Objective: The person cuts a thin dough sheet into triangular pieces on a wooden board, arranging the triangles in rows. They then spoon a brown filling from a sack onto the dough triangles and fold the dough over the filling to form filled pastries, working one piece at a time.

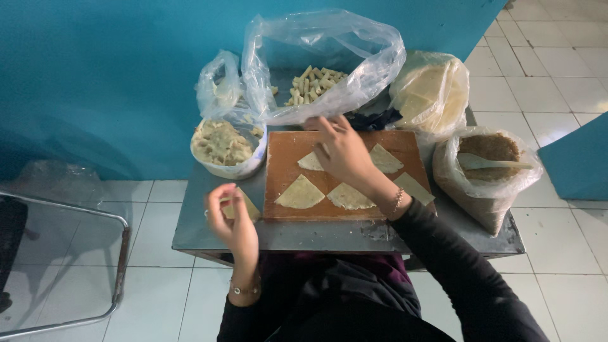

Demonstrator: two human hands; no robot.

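A brown wooden board (285,190) lies on a small metal table (209,234) with several pale triangular wrappers (301,193) on it. My right hand (342,152) reaches across the board toward the far edge, fingers spread, over one wrapper. My left hand (233,218) hovers at the board's left side, holding a folded wrapper (248,206) between its fingers. A white bowl of pale filling (223,145) sits left of the board. Behind the board, an open clear plastic bag (323,57) holds several finished small rolls (313,85).
A bag of stacked wrappers (430,95) stands at the back right. A plastic-lined container of brown crumbs (487,164) with a pale spoon is at the right. A small knotted bag (218,88) sits behind the bowl. A metal chair frame (95,266) is left. Blue wall behind.
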